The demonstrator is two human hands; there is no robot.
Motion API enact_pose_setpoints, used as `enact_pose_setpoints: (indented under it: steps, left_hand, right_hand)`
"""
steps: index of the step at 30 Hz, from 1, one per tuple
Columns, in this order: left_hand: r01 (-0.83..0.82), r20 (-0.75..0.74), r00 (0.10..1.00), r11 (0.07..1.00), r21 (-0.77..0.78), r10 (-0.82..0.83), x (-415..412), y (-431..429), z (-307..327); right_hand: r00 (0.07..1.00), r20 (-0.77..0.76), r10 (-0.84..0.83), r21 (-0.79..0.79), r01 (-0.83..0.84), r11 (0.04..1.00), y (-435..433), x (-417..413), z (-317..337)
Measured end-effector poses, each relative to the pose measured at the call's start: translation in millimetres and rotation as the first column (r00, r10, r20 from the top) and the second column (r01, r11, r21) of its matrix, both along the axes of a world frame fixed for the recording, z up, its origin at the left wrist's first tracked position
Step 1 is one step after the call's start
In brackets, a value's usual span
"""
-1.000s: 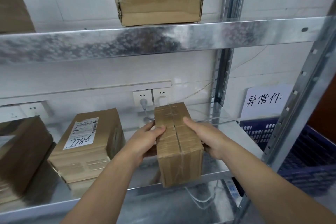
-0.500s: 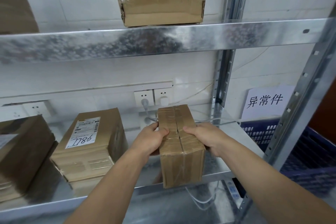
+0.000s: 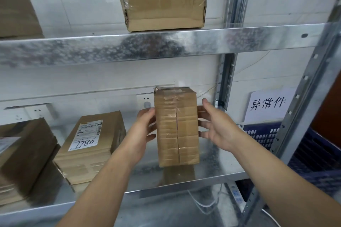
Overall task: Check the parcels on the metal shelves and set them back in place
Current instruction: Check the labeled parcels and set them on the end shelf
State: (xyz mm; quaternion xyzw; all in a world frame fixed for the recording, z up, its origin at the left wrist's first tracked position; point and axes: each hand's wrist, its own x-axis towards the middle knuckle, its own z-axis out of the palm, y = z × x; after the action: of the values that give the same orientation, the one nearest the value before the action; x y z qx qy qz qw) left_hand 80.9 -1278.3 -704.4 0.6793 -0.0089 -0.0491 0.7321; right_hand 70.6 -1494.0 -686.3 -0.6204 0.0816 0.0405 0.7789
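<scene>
Box (image 3: 177, 127) is upright above the shelf (image 3: 214, 166). Left hand (image 3: 144, 129) grips its left edge; right hand (image 3: 218, 128), fingers (image 3: 203, 116) spread, presses the opposite side.

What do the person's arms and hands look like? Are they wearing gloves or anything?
No gloves. The left hand and the right hand are bare, and no rings show on the fingers you can see. The wrists have no watch or bracelet. Both arms are uncovered right down to the picture's edge, so no sleeve shows at all.
</scene>
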Motion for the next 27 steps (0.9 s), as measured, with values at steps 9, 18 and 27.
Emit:
enact_pose_setpoints:
  steps: [9, 18, 27]
  left_hand:
    - [0.003, -0.052, 0.999, 0.999, -0.047, -0.006, -8, -5, 10]
    - [0.042, -0.023, 0.999, 0.990, 0.136, -0.039, -8, -19, 9]
    - [0.038, -0.077, 0.997, 0.984, 0.172, -0.025, -2, -24, 11]
  right_hand:
    - [0.998, 0.003, 0.060, -0.088, -0.059, 0.994, 1, 2, -6]
    - [0.995, -0.054, 0.089, -0.274, -0.100, 0.957, 11, 3, -6]
    - [0.993, -0.092, 0.076, -0.293, -0.100, 0.951, 12, 8, -5]
